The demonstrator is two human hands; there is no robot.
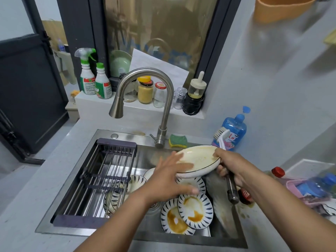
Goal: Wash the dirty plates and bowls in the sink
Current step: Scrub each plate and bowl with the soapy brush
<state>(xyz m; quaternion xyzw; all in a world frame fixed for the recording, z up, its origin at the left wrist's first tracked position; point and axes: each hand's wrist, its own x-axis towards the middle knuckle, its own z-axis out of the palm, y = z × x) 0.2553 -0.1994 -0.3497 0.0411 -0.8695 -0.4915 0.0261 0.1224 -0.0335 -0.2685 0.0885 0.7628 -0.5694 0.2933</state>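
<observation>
Over the steel sink (94, 142) I hold a cream oval plate (198, 159) with a dark rim and yellowish smears. My right hand (234, 166) grips its right edge, thumb on top, and also holds a metal utensil handle (231, 188) that hangs down. My left hand (171, 177) has its fingers spread and touches the plate's left side. Below lie several dirty blue-striped plates, two with brown sauce (195, 210) (175, 219), others (127, 188) partly under the rack. The faucet (143, 91) runs no water.
A grey drying rack (101, 175) spans the sink's left half. A green-yellow sponge (178, 140), a white brush (221, 137) and a blue soap bottle (234, 128) stand behind the sink. Jars and spray bottles (87, 73) line the sill. Bottles and a pink basket (300, 188) crowd the right counter.
</observation>
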